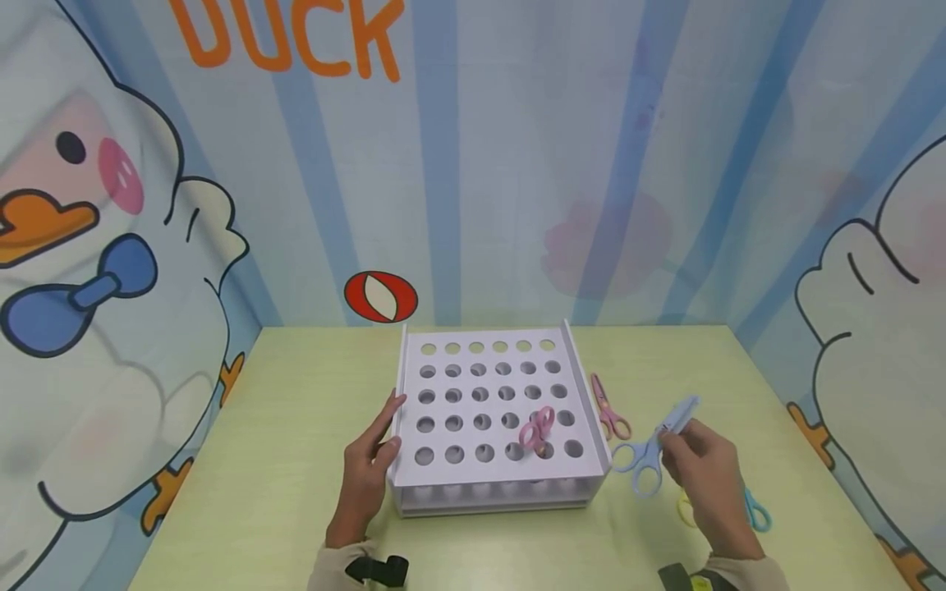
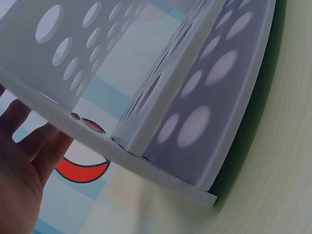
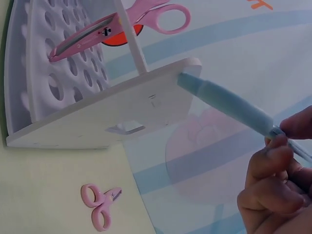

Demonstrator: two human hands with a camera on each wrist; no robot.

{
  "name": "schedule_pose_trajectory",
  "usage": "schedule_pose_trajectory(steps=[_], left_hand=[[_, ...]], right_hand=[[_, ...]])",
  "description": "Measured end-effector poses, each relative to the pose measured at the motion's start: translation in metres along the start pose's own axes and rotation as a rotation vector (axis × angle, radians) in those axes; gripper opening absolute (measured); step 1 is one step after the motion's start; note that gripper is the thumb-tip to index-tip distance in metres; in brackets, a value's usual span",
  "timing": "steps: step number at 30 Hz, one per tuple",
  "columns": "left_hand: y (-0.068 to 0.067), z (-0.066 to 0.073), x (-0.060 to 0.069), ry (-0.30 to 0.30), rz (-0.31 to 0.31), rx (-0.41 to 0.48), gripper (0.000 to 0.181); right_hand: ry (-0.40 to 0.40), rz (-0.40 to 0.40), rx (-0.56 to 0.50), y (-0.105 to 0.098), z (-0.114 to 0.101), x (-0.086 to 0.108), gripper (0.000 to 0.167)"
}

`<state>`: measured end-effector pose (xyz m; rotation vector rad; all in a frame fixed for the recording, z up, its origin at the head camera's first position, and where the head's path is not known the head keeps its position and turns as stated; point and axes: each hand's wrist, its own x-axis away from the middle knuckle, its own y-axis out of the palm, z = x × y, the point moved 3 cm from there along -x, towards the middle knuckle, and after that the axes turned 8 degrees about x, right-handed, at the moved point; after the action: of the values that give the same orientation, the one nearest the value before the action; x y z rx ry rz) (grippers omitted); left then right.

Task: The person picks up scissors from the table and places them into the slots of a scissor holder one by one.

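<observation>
Your right hand (image 1: 705, 472) pinches a pair of light blue scissors (image 1: 649, 451) between thumb and curled fingers; you hold it beside the right front corner of the white perforated rack (image 1: 493, 408), its finger loops toward the rack and its blade end pointing away to the right.

The rack has 5 rows of 6 holes in its top plate. 1 pair of pink scissors (image 1: 537, 428) stands in the front row, fifth hole from your left, loops up and blades down through the plate.

Your left hand (image 1: 365, 468) rests at the rack's left side wall, its fingers extended and touching it.

On the pale yellow table (image 1: 296, 394), a second pair of pink scissors (image 1: 613, 420) lies just right of the rack. A yellow loop (image 1: 686, 509) and a teal handle (image 1: 757, 512) show around your right hand, which partly hides them.

Behind stands a blue-striped curtain (image 1: 488, 164) with cartoon ducks and orange lettering.
</observation>
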<state>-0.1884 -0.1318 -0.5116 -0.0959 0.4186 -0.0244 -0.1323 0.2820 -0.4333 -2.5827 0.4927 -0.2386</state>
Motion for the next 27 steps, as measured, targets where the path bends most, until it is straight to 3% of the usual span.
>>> schedule_pose_trajectory(steps=[8, 14, 19, 27], left_hand=[[0.0, -0.001, 0.0, 0.007, -0.001, -0.004, 0.052], [-0.001, -0.001, 0.0, -0.001, -0.004, -0.007, 0.052], [0.0, -0.003, 0.0, 0.005, -0.012, -0.015, 0.051], [0.0, -0.001, 0.0, -0.021, 0.004, -0.001, 0.054]], right_hand=[[-0.023, 0.015, -0.086, -0.007, -0.005, 0.004, 0.02], [-0.094, 0.017, -0.395, -0.004, -0.008, 0.008, 0.002], [-0.129, 0.022, -0.578, 0.002, -0.009, 0.012, 0.009], [-0.139, -0.107, -0.679, 0.01, -0.014, 0.018, 0.023]])
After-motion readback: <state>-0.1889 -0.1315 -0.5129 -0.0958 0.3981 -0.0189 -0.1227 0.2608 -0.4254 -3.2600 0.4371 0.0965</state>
